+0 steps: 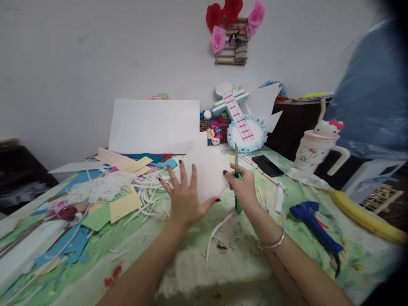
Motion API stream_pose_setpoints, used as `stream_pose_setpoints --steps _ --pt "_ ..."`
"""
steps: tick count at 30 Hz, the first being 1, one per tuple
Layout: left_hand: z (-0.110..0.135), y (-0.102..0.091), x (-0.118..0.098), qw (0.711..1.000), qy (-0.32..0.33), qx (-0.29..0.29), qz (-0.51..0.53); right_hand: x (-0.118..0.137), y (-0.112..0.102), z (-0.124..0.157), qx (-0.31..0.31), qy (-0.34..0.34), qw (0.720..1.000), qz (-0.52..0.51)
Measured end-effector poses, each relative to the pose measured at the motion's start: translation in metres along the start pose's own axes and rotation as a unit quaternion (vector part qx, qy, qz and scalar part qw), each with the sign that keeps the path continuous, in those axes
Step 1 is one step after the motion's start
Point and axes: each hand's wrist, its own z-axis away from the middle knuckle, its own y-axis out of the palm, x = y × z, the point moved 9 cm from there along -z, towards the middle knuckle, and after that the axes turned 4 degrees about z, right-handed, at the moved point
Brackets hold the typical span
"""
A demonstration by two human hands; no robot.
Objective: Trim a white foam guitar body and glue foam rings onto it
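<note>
My left hand (184, 195) lies with fingers spread on the left side of a rounded white foam piece (207, 170) and holds it against the table. My right hand (244, 187) is closed round a green-handled craft knife (236, 178), blade pointing up at the piece's right edge; its forefinger rests on the piece. A curled white offcut strip (216, 233) lies on the table just below the hands.
Paper scraps and white shavings (105, 191) cover the left of the table. A blue glue gun (314, 223), a black phone (267, 165), a cat-themed mug (314, 146), a yellow banana-shaped thing (366, 216) and a white foam guitar (242, 121) lie to the right and behind. A white board (154, 125) leans on the wall.
</note>
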Motion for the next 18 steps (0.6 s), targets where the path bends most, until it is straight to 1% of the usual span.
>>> stream_pose_setpoints --steps 2,3,4,6,8,9,11,14,16,18 --pt "0.004 0.009 -0.021 0.997 0.064 0.031 -0.023 0.003 0.004 0.003 0.005 -0.018 1.0 0.016" --pt "0.007 0.015 -0.027 0.995 0.092 0.042 -0.026 0.005 0.007 0.005 0.014 -0.03 0.999 0.027" --pt "0.009 0.019 -0.03 0.992 0.112 0.043 -0.029 0.008 0.012 0.009 0.029 -0.044 0.998 0.039" --pt "0.01 0.022 -0.028 0.991 0.128 0.011 -0.032 0.015 0.025 0.018 0.078 -0.08 0.991 0.072" --pt "0.011 0.017 -0.022 0.99 0.129 -0.041 -0.031 0.026 0.037 0.029 0.123 -0.132 0.975 0.127" --pt "0.011 0.013 -0.019 0.989 0.128 -0.062 -0.027 0.031 0.04 0.035 0.134 -0.162 0.963 0.166" --pt "0.01 0.005 -0.016 0.989 0.122 -0.084 -0.012 0.042 0.044 0.046 0.132 -0.228 0.93 0.256" --pt "0.008 -0.006 -0.01 0.992 0.08 -0.101 -0.001 0.052 0.048 0.058 0.125 -0.296 0.88 0.35" --pt "0.008 -0.011 -0.007 0.992 0.057 -0.112 -0.019 0.054 0.051 0.064 0.125 -0.321 0.86 0.378" --pt "0.009 -0.013 -0.007 0.99 0.054 -0.123 -0.04 0.056 0.053 0.067 0.119 -0.339 0.844 0.398"
